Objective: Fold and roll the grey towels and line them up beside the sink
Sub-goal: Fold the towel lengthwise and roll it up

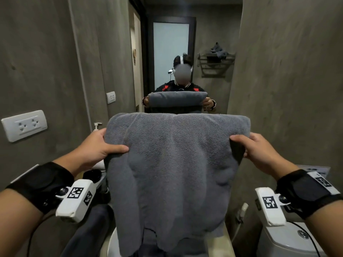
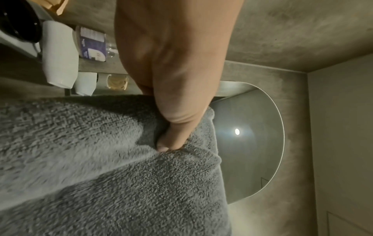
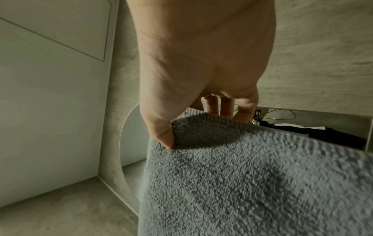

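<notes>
A grey towel (image 1: 174,169), folded over at its top edge, hangs in the air in front of me and drapes down over the sink. My left hand (image 1: 104,147) pinches its upper left edge, thumb on the near face. In the left wrist view the thumb of my left hand (image 2: 173,137) presses into the towel (image 2: 113,175). My right hand (image 1: 254,147) grips the upper right edge. In the right wrist view my right hand (image 3: 181,121) has its thumb on the near side of the towel (image 3: 252,183) and its fingers behind. A darker grey cloth (image 1: 89,232) lies below at the left.
A mirror (image 1: 185,52) ahead reflects me and the towel. Grey walls close in on both sides, with outlets (image 1: 24,125) on the left. A soap pump (image 1: 97,126) stands behind my left hand. A white toilet tank (image 1: 289,238) sits at the lower right.
</notes>
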`<move>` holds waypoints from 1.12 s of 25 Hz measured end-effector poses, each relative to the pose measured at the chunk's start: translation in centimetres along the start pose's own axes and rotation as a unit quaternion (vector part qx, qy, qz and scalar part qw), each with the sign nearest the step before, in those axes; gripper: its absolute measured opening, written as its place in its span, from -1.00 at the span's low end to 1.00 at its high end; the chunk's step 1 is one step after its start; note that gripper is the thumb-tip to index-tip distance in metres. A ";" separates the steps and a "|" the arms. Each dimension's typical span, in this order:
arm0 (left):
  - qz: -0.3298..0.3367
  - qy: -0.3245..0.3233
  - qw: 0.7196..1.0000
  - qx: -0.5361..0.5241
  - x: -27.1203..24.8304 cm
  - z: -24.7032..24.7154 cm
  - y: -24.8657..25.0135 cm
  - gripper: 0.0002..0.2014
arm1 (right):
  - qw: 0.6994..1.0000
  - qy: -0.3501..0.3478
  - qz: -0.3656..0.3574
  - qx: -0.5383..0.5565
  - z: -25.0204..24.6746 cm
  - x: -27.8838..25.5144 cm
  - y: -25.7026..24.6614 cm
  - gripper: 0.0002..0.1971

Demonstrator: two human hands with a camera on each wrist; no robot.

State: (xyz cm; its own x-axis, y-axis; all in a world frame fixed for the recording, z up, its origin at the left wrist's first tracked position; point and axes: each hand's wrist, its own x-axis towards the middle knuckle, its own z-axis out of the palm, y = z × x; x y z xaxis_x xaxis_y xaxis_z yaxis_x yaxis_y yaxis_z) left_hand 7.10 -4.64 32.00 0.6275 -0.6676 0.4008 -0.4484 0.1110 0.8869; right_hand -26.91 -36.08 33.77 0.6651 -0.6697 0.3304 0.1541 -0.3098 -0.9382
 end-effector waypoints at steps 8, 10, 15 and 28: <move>0.051 0.053 0.997 -0.031 0.5 0.9 -0.6 -0.75 | 0.999 0.028 -0.038 0.018 0.0 0.2 0.8 -0.80; 0.031 0.071 0.991 -0.113 0.8 1.1 -0.3 -0.74 | 0.998 0.020 -0.056 0.024 0.0 0.7 1.0 -0.56; 0.010 0.055 0.986 -0.159 1.5 0.3 -0.4 -0.38 | 0.997 0.040 -0.070 0.019 1.2 1.9 0.3 -0.57; 0.047 0.091 0.983 -0.153 3.2 -1.4 -1.4 -0.36 | 0.997 -0.057 -0.047 -0.030 3.6 0.6 -1.3 -0.22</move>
State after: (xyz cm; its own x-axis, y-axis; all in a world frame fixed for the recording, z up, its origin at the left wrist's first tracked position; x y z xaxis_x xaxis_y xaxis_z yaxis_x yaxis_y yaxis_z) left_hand 10.65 -5.87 32.34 0.7085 -0.5047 0.4932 -0.3142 0.4003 0.8609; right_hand -24.06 -33.68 34.84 0.7286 -0.5564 0.3994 0.1777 -0.4096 -0.8948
